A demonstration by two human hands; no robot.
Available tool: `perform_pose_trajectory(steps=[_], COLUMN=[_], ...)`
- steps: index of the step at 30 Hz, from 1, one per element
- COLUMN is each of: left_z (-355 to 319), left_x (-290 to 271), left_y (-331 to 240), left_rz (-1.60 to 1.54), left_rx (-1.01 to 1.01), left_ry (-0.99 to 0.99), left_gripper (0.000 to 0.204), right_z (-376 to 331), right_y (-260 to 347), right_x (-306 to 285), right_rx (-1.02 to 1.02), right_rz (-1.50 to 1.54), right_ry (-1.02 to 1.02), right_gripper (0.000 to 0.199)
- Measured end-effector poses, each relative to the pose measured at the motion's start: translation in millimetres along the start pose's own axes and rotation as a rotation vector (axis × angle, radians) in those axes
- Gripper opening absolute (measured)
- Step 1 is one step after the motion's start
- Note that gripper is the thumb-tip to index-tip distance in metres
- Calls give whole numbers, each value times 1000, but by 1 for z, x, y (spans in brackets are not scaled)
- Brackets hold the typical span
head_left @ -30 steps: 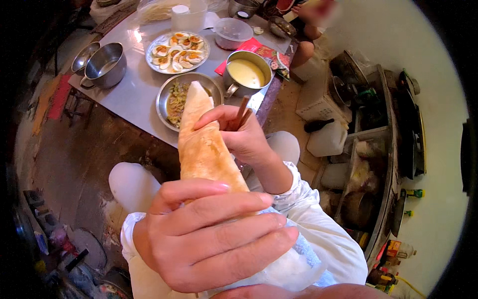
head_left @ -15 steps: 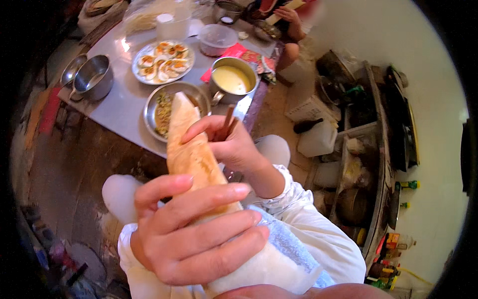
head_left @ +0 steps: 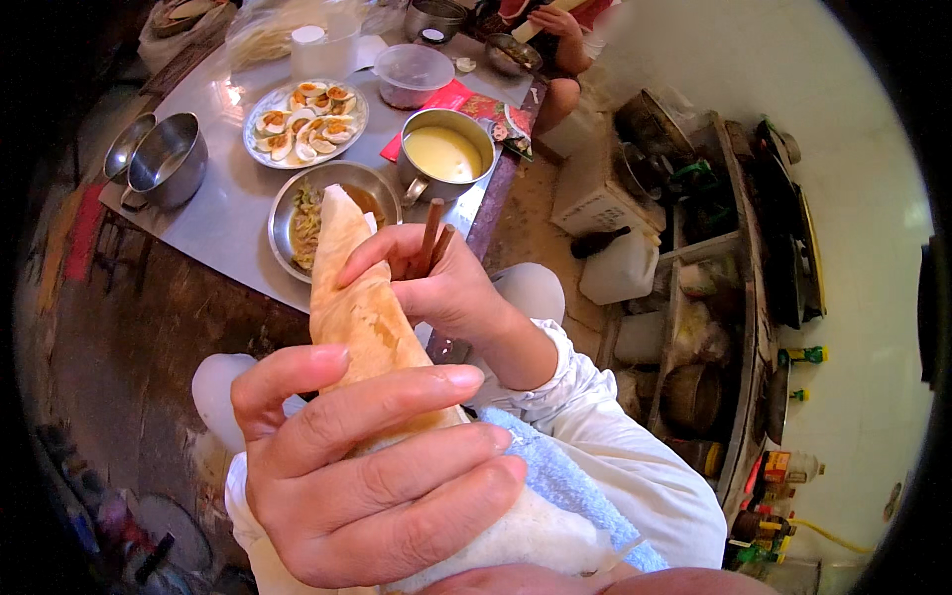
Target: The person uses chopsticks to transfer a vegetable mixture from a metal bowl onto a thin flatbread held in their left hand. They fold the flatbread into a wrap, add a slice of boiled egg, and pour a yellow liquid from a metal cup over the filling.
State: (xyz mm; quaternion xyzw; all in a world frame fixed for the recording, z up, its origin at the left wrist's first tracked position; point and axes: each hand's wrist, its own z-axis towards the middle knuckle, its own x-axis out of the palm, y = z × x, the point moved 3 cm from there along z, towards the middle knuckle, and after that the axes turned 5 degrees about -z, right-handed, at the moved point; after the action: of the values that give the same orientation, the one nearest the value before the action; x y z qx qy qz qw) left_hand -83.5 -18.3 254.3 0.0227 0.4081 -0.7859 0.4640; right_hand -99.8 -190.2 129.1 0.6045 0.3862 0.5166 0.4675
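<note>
Golden brown mottles the pale flatbread (head_left: 369, 322) at nine o'clock, light blue for the towel (head_left: 555, 476) at five! Yellow liquid (head_left: 443, 156) and a bright red packet (head_left: 464, 100) toward twelve, orange-yolked white eggs (head_left: 337, 129) toward eleven!

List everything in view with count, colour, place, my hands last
Flatbread: one, browned, both hands
Chopsticks: two, brown, right hand
Food dish: one, silver, near table edge
Egg plate: one, white, on table
Handled cup: one, silver, table's right
Pots: two, silver, table's left
Packet: one, red, behind cup
Tub: one, translucent, far table
Table: one, grey, ahead
Towel: one, blue, lap
Shelf clutter: uncountable, mixed, right
Left hand: one, bare, lower flatbread
Right hand: one, bare, upper flatbread
</note>
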Motion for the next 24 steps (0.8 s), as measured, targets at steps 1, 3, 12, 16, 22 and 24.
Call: perform_pose_trajectory(steps=[1, 3, 12, 16, 22, 24], left_z=[0, 2, 0, 4, 5, 5], left_x=[-1, -2, -2, 0, 11, 10], left_y=[0, 2, 20, 28, 62, 62], left_rz=[4, 13, 3, 9, -144, -179], left_rx=[6, 12, 107, 35, -32, -26], left_ry=[-4, 59, 137, 98, 0, -3], left_gripper=[24, 23, 14, 12, 35, 42], right_z=[0, -3, 1, 15, 27, 29], right_y=[-1, 0, -5, -16, -31, -31], right_x=[-1, -6, -10, -14, -23, -25], right_rx=[20, 55, 45, 8, 73, 46], right_rz=[18, 16, -5, -52, -47, -56], right_ry=[12, 4, -17, -44, -122, -90], right_gripper=[26, 27, 24, 23, 21, 21])
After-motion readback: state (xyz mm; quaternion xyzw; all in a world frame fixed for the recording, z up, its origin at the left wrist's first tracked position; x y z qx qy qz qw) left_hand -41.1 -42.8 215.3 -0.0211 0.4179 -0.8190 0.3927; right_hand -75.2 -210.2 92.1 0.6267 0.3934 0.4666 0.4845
